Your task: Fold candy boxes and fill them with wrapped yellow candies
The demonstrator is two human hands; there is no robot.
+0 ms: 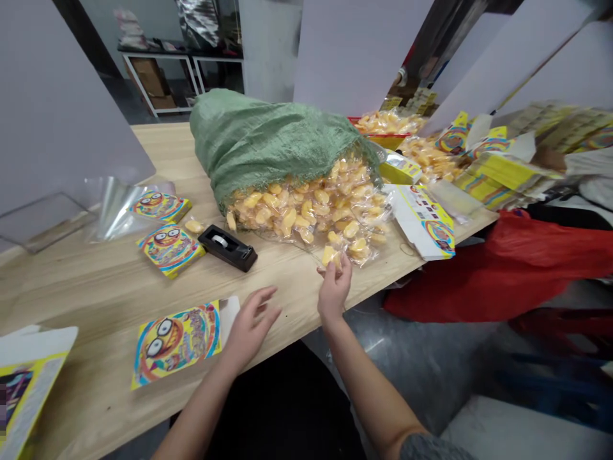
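My right hand (pixel 335 291) is pinched on a clear-wrapped yellow piece (pixel 330 255) at the front of a heap of similar wrapped yellow pieces (pixel 306 211). The heap spills from the mouth of a green woven sack (pixel 272 137) lying on its side. Over the wooden table (pixel 282 300) my left hand (pixel 251 326) is empty, its fingers apart and slightly curled. Just left of it lies a yellow printed box (pixel 177 338) with a cartoon face in glasses, its white end flap raised toward the hand. What the pieces are exactly, I cannot tell.
A black tape dispenser (pixel 228 248) sits left of the heap, near two small printed boxes (pixel 171 248) and clear plastic sheets (pixel 117 211). To the right are an open carton (pixel 424 220) and stacked flat cartons (pixel 502 179). Red fabric (pixel 479 275) hangs beyond the table edge.
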